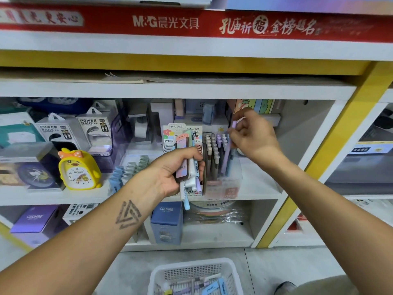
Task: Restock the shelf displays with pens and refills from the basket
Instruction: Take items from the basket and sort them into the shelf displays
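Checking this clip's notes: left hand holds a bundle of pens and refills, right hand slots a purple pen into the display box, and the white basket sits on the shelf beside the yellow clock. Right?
Not quite. The head view shows the white basket on the floor below the shelves, not beside the yellow clock. The left hand does hold the bundle, and the right hand the purple pen at the display box.

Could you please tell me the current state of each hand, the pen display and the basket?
left hand: closed around a bundle of pens
right hand: pinching a purple pen above the display
pen display: partly filled, pens upright
basket: on the floor, stock inside
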The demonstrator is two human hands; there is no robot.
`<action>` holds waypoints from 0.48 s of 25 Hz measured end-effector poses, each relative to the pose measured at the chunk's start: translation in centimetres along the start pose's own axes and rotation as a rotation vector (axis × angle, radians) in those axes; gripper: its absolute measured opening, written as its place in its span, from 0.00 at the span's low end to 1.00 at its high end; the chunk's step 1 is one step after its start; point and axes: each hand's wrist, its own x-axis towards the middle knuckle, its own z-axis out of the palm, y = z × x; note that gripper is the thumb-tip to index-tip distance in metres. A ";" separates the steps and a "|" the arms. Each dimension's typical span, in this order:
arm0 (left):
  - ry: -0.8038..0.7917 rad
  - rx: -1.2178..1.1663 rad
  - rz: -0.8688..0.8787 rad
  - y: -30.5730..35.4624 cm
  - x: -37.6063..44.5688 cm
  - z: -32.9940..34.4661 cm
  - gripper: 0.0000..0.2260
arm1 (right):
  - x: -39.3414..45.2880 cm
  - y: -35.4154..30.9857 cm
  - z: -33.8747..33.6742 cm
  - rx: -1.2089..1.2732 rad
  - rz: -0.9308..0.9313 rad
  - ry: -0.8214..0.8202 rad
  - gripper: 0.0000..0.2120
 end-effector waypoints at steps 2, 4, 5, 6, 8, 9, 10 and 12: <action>-0.009 0.003 -0.009 0.0 0.0 0.1 0.12 | -0.5 0.4 0.3 -0.109 -0.038 -0.053 0.09; -0.018 0.010 -0.016 -0.2 0.0 0.2 0.11 | -0.9 0.9 0.7 -0.155 -0.065 -0.100 0.10; -0.021 0.013 -0.019 -0.2 0.0 0.2 0.11 | -1.0 1.1 0.8 -0.169 -0.074 -0.115 0.10; -0.020 0.013 -0.020 -0.3 0.1 0.2 0.10 | -1.1 1.3 0.9 -0.167 -0.077 -0.127 0.10; -0.015 0.015 -0.022 -0.3 0.1 0.1 0.09 | -1.3 1.5 1.2 -0.141 -0.077 -0.148 0.11; -0.012 0.019 -0.022 -0.3 0.1 0.1 0.07 | -1.4 1.5 1.3 -0.139 -0.081 -0.155 0.12; -0.011 0.025 -0.022 -0.3 0.1 0.2 0.06 | -1.4 1.5 1.3 -0.143 -0.089 -0.161 0.13; -0.011 0.035 -0.028 -0.3 0.0 0.2 0.05 | -1.4 1.4 1.2 -0.154 -0.102 -0.166 0.14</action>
